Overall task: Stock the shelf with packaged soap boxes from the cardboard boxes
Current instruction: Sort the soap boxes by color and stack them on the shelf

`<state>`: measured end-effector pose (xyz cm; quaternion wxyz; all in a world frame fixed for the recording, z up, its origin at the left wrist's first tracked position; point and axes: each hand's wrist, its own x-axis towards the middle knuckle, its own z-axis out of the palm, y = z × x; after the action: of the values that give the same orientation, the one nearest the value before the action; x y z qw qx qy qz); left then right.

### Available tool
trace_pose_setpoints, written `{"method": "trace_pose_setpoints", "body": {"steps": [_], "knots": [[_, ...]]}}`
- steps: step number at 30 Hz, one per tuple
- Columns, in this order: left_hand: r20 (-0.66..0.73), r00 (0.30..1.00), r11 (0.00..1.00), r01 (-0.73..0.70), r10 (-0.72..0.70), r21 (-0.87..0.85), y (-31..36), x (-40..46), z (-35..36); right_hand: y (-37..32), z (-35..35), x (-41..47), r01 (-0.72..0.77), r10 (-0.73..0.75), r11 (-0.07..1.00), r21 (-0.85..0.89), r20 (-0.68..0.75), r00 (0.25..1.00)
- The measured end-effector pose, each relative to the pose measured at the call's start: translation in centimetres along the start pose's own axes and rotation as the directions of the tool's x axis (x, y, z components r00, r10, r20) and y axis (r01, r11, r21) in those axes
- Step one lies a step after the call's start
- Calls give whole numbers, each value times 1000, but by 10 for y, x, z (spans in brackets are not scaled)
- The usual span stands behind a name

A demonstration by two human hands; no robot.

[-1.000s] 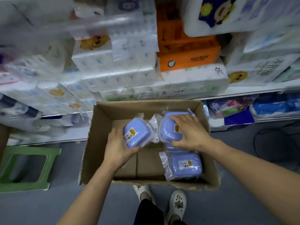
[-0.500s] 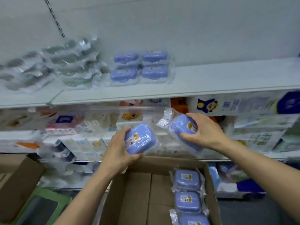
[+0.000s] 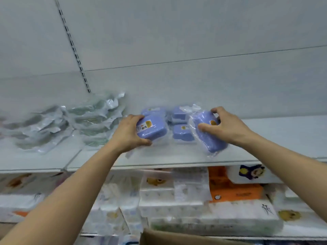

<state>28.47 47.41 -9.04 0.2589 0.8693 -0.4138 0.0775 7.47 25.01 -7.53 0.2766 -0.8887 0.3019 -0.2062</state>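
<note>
On shelf (image 3: 265,138), left to right: left hand (image 3: 129,137) grips a blue soap box (image 3: 152,128); stocked soap boxes (image 3: 183,133) sit between, apparently stacked; right hand (image 3: 224,128) grips a tilted soap box (image 3: 207,133). Risk: slick wrap slipping, toppling neighbours.

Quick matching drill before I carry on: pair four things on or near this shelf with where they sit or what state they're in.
Things:
1. blue plastic-wrapped soap box with the label facing up
2. tilted blue plastic-wrapped soap box
3. grey crinkled plastic packets
4. orange rectangular tissue pack

Places or states:
A. on the lower shelf
B. gripped by the right hand
C. heaped at the shelf's left
D. gripped by the left hand

Pairs: 1-D, 2-B, 3-C, 4-A
</note>
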Motion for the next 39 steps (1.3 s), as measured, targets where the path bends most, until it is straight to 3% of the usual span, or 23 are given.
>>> {"method": "trace_pose_setpoints", "body": {"steps": [6,11,13,15,17,19,21,23,24,26,27,28,30,31,32,34,36,38,39], "knots": [[298,954,996,-1,-26,88,-12,75,0,-29,14,43,-120,122,982,149,-2,993],[428,904,1000,-3,12,-23,-31,98,13,-43,25,58,-211,206,932,293,49,977],[390,919,999,-35,48,-41,-30,94,11,-46,29,62,-241,227,896,374,82,970],[244,962,992,-115,126,-58,-24,86,11,-47,33,64,-291,262,837,463,128,957],[141,981,946,-85,135,-313,-7,70,11,-50,37,65,-343,297,760,553,174,939],[161,970,848,-71,181,-525,17,55,12,-55,41,66,-377,313,662,647,218,924],[151,962,786,-89,227,-611,36,45,20,-61,45,65,-419,331,554,719,272,904],[63,988,736,-61,140,-675,47,46,24,-65,47,65,-418,313,550,723,286,906],[39,996,709,-27,77,-704,47,49,24,-64,49,64,-380,293,609,696,249,923],[95,995,627,99,-39,-773,44,58,21,-55,48,62,-180,186,846,502,39,982],[143,987,575,158,-72,-803,40,63,18,-51,45,59,-5,36,948,319,-91,995],[191,979,518,203,-78,-831,37,66,14,-48,41,56,192,-174,974,116,-152,973],[288,957,433,270,-24,-860,38,67,5,-45,37,56,509,-541,820,-261,-64,839],[335,942,404,303,8,-863,41,66,2,-44,38,59,578,-629,718,-388,-6,777],[371,928,381,332,32,-863,44,65,-1,-44,39,62,605,-672,654,-455,17,740],[368,930,385,331,25,-862,42,65,-1,-45,41,68,587,-669,648,-485,6,744],[235,971,564,218,-44,-796,28,65,3,-41,38,73,519,-601,692,-501,-4,799],[45,997,833,79,-66,-547,2,64,8,-31,32,81,421,-468,740,-524,47,882],[13,999,924,40,-38,-381,-12,63,11,-25,31,85,380,-395,753,-537,94,914]]}}
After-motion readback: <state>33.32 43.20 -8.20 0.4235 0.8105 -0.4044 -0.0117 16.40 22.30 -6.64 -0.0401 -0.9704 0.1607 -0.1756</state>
